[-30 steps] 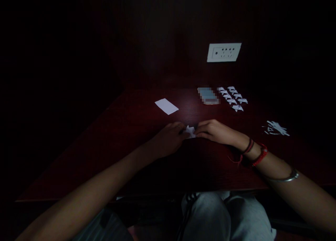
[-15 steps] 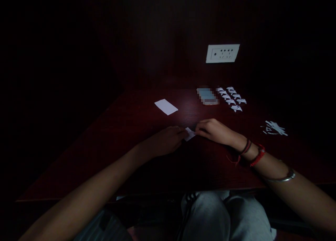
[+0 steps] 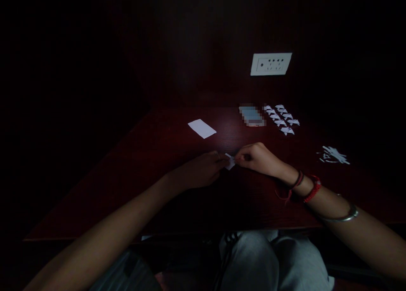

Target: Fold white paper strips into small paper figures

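Observation:
A small piece of white paper point(image 3: 230, 162) lies on the dark red table between my two hands. My left hand point(image 3: 207, 168) holds its left side under the fingertips, with a ring on one finger. From the right, my right hand point(image 3: 255, 157) pinches the paper's other edge between thumb and fingers. The fingers cover part of the paper, so its exact folds cannot be made out. Beyond my left hand lies a flat stack of white paper point(image 3: 202, 129).
Several folded white paper shapes point(image 3: 280, 122) lie in two rows at the back right, beside a blurred-out flat rectangular object point(image 3: 252, 115). Thin white paper strips point(image 3: 336, 155) are heaped farther right. A socket panel point(image 3: 271, 64) is on the back wall.
My right fingers have moved slightly left and closed over more of the paper, so less of it shows. My left hand has stayed nearly still. The view has shifted a little.

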Demonstrator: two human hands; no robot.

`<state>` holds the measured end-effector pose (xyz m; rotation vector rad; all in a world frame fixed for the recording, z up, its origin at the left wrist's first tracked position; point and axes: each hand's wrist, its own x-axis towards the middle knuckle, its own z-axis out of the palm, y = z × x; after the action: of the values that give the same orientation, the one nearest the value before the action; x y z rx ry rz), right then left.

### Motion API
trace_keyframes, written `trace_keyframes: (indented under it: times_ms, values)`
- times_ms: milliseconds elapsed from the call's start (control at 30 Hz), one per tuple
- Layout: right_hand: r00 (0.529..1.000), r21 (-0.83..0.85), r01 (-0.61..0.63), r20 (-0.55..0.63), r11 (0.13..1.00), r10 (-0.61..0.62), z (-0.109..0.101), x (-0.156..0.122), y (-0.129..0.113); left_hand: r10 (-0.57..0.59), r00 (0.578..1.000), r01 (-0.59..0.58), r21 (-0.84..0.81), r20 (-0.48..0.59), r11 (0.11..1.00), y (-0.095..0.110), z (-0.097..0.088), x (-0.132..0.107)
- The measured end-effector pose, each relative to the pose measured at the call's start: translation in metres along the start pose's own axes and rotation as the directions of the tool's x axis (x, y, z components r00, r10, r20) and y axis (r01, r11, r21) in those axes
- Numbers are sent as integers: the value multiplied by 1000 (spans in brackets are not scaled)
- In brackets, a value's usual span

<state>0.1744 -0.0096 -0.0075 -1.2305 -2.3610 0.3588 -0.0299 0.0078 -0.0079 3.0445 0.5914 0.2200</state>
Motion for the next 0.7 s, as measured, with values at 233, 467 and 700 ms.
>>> trace_keyframes:
  times_ms: [233, 467, 700]
  values:
    - [999, -5, 17, -32, 1000, -17, 4, 0, 0, 2, 1000, -1, -51, 11, 999, 1, -5, -1]
    - [990, 9, 123, 69, 992, -124, 3, -1, -1, -9, 999, 13, -93, 39, 996, 4, -10, -2]
    - [984, -49, 158, 91, 986, -153, 0, -2, -1, -47, 998, 52, -104, 50, 993, 2, -9, -2]
